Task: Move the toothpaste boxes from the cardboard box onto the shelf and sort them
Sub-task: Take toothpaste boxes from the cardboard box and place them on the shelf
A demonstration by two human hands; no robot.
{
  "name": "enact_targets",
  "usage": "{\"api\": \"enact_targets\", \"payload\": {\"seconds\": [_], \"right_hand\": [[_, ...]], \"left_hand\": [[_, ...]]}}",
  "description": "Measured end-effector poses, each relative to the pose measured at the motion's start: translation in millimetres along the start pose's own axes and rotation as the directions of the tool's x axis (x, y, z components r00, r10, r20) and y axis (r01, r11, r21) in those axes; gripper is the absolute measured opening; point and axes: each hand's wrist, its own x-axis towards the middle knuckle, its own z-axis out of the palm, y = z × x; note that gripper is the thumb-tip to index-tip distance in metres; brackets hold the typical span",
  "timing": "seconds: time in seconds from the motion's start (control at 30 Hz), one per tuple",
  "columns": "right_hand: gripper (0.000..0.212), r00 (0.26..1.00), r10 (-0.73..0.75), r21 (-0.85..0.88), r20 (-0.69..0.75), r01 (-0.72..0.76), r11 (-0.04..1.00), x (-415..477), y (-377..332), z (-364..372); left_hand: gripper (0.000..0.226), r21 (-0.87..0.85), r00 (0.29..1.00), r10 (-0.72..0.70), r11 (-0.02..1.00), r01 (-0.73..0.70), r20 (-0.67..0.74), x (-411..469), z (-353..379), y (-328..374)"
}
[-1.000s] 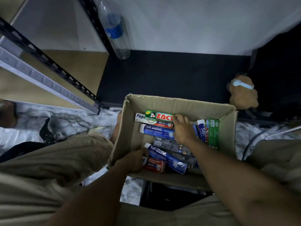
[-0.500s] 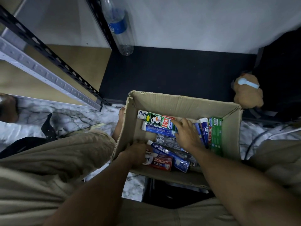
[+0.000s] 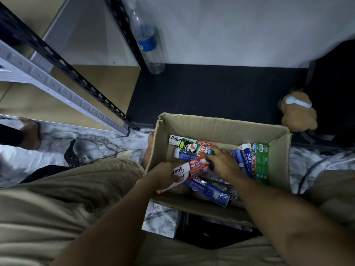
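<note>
- Head view: left grip holds a red toothpaste box; right grip lies on others, hold unclear.
- No boxes show on the shelf; many sit in the cardboard box.

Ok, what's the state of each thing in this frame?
cardboard box, open, toothpaste boxes inside
red-and-white toothpaste box, tilted, gripped at one end by left hand
green toothpaste box, lying on other boxes, right hand fingers on it, grip unclear
water bottle, upright

1 plastic water bottle stands on the black mat by the white wall. A brown plush toy lies at the mat's right end.
</note>
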Motion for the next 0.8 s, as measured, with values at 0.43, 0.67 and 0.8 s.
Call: {"api": "enact_targets", "payload": {"seconds": [0.43,0.67,0.8], "right_hand": [[0.055,0.995,0.071,0.413,-0.064,-0.038,0.91,-35,12,-68],[0.052,0.978,0.073,0.511,-0.195,0.038,0.859,-69,7,-129],[0.05,0.946,0.07,0.567,-0.317,0.13,0.813,-89,-3,-162]], "left_hand": [[0.051,0.071,0.972,0.078,0.995,-0.064,-0.222,-25,-63,17],[0.043,0.015,0.867,0.222,0.97,-0.241,-0.446,-56,-93,40],[0.041,0.003,0.772,0.252,0.951,-0.309,-0.584,-76,-110,52]]}}
